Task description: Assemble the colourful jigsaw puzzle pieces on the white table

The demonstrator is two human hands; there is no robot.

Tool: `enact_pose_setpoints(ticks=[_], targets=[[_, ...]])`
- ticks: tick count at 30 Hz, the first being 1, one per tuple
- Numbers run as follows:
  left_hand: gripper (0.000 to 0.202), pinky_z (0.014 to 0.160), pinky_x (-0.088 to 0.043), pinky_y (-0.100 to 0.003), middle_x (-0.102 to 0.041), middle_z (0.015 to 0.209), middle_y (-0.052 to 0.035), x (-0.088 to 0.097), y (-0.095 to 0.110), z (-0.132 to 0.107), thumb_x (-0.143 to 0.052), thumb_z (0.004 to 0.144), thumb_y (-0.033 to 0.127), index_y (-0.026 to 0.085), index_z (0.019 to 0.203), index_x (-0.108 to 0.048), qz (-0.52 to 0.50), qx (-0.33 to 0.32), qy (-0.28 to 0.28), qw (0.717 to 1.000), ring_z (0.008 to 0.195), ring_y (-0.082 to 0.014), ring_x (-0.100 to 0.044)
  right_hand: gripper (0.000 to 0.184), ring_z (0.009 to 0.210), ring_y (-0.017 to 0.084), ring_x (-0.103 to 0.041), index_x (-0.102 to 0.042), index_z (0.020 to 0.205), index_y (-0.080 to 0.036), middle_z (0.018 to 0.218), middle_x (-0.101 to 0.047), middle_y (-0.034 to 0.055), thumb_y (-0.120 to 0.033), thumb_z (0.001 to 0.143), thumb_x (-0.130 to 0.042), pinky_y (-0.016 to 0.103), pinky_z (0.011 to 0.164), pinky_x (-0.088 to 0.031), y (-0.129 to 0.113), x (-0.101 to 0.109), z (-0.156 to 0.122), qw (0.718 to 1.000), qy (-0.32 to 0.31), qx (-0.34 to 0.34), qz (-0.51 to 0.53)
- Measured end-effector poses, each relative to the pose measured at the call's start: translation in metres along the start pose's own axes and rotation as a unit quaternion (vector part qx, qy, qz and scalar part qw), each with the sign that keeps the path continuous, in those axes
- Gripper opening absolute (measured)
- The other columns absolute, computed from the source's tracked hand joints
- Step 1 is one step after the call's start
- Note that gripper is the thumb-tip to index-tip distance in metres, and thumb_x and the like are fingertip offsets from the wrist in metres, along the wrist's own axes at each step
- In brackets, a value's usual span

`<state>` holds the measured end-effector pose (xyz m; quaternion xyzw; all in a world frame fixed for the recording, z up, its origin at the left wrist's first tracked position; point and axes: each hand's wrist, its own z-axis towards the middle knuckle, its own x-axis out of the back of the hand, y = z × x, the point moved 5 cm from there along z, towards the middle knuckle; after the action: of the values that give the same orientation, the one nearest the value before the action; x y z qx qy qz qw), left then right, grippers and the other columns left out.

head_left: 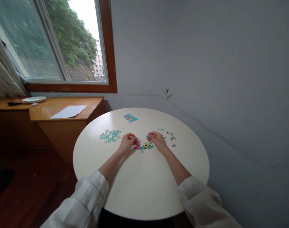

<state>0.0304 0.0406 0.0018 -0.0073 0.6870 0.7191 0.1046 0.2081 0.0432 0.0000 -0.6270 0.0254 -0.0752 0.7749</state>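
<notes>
Left hand pinched a puzzle piece, right hand a second piece, fingers drawn together on each, beside a multicoloured puzzle cluster, midway between the bench's side edges.

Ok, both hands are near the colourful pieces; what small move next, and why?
I'd probably lower the teal-looking piece to the upper edge of the colourful cluster and test its fit: the right hand pinches it close beyond that edge, with the left hand near the cluster's other end.
</notes>
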Motion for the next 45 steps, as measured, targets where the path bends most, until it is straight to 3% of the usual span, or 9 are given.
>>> enact_pose_setpoints(ticks=[8,14,22,35,45], targets=[[0.018,0.057,-0.052,-0.026,-0.057,0.050,0.0041,0.001,-0.002,0.000,-0.064,0.062,0.011,0.013,0.078,-0.055,0.004,-0.012,0.002,1.000,0.052,-0.0121,-0.061,0.036,0.051,0.016,-0.059,-0.057,0.071,-0.016,0.054,-0.064,0.0023,-0.046,0.053,-0.068,0.027,0.052,-0.044,0.002,0.000,-0.001,1.000,0.004,-0.006,0.016],[0.016,0.053,-0.050,-0.024,-0.058,0.052,0.0021,0.001,-0.001,0.002,-0.062,0.059,0.008,0.011,0.074,-0.060,0.020,-0.031,-0.004,0.999,0.051,-0.0114,-0.059,0.033,0.052,0.015,-0.059,-0.058,0.074,-0.016,0.058,-0.064,0.0018,-0.037,0.050,-0.070,0.028,0.056,-0.045,0.002,0.001,-0.001,0.999,0.009,-0.010,0.031],[0.018,0.056,-0.051,-0.024,-0.061,0.057,0.0007,0.000,-0.004,0.004,-0.060,0.058,0.005,0.011,0.075,-0.061,0.008,-0.035,-0.004,0.999,0.055,-0.0119,-0.061,0.039,0.056,0.013,-0.057,-0.063,0.092,-0.015,0.060,-0.064,-0.0001,-0.028,0.055,-0.066,0.028,0.060,-0.046,0.000,0.000,-0.004,1.000,-0.020,0.015,0.013],[0.019,0.065,-0.053,-0.025,-0.063,0.060,0.0007,-0.003,-0.010,0.007,-0.065,0.060,0.007,0.011,0.078,-0.061,-0.027,-0.021,-0.026,0.999,0.066,-0.0152,-0.067,0.043,0.057,0.014,-0.058,-0.067,0.090,-0.013,0.056,-0.061,0.0006,-0.042,0.058,-0.068,0.027,0.056,-0.045,0.006,-0.005,-0.006,0.998,-0.052,0.026,-0.029],[0.020,0.068,-0.053,-0.027,-0.066,0.064,-0.0011,-0.008,-0.009,0.004,-0.069,0.059,0.008,0.011,0.078,-0.063,-0.045,-0.002,-0.059,0.997,0.070,-0.0170,-0.067,0.043,0.059,0.013,-0.057,-0.069,0.096,-0.015,0.063,-0.064,0.0009,-0.038,0.060,-0.067,0.029,0.062,-0.046,0.005,-0.014,-0.010,0.993,-0.109,0.037,-0.020]])
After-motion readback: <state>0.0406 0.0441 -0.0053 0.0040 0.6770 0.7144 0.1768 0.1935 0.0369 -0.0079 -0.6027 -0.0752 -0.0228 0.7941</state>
